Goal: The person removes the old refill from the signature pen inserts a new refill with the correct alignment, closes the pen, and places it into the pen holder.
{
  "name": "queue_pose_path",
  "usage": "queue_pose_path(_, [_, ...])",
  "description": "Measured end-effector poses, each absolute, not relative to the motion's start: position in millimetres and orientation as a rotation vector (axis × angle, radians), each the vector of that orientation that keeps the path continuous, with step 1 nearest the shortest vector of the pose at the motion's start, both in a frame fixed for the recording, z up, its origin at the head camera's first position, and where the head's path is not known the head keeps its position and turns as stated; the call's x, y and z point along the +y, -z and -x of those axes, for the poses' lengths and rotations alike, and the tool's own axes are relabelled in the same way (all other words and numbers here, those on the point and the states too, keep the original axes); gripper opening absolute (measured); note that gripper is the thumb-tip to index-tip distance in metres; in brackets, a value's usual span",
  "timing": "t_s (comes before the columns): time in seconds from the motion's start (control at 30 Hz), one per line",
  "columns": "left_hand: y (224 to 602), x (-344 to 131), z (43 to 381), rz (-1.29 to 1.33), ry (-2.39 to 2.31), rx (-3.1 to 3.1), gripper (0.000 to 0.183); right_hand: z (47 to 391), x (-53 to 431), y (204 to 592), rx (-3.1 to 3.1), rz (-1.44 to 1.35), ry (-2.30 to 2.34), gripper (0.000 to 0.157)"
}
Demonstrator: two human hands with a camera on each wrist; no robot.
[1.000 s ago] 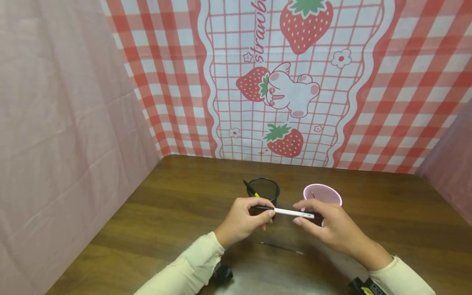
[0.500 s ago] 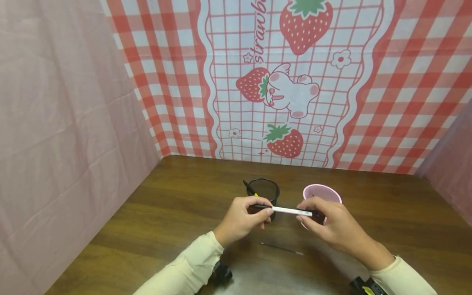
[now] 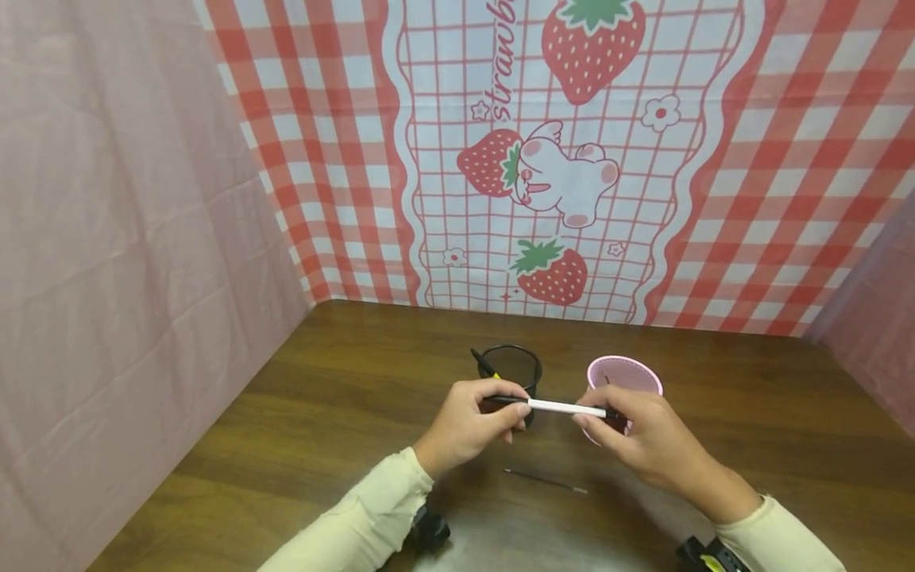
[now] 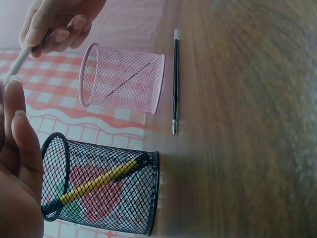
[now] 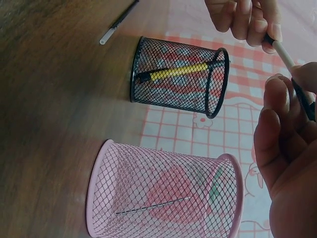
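Observation:
In the head view a pen [image 3: 565, 407] with a white barrel and black ends is held level above the table. My left hand [image 3: 472, 419] pinches its black left end between thumb and fingers. At the other end, my right hand [image 3: 646, 435] grips the pen where white meets black; the fingers cover part of that end. Beneath the hands a slim dark pen refill [image 3: 546, 481] lies on the table, its metal tip visible in the left wrist view.
Behind the left hand stands a black mesh cup [image 4: 155, 193] with a yellow-and-black pen [image 4: 99, 181] leaning inside. A pink mesh cup [image 4: 159, 84], behind the right hand, contains a thin dark refill [image 4: 127, 83]. A checked strawberry cloth [image 3: 343, 159] hangs behind the wooden table [image 3: 286, 445].
The right hand has shifted slightly right along the pen. Printing seen earlier on the white barrel is now out of sight, so the barrel has turned. My left hand stays almost still.

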State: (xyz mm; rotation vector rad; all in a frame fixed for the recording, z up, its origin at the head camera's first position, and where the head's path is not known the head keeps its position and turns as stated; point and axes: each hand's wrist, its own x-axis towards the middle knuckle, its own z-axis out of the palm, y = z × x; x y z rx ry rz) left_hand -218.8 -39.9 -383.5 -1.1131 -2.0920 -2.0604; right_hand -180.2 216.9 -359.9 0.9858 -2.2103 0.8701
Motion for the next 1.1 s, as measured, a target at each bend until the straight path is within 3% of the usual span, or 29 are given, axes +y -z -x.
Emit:
queue_pose_path(0.17, [381.9,-38.7,218.9,1.115,2.061,-2.094,0.012,181.0,219.3,360.2,-2.226,-0.988,-0.876,0.008])
queue_pose_path(0.23, [381.4,-38.1,218.9,1.118,2.064,-2.09,0.012,180.9,219.9,359.7,-2.236,-0.988,-0.879,0.005])
queue_pose_path(0.5, [382.0,-37.4,218.1,1.13,2.048,-2.106,0.013,179.3,218.1,360.5,-2.242,-1.027,-0.99,0.035])
queue_pose_path(1.1, [384.5,-38.5,218.6,1.14,2.019,-2.105,0.012,184.4,218.5,363.5,-2.234,-1.078,-1.0,0.036])
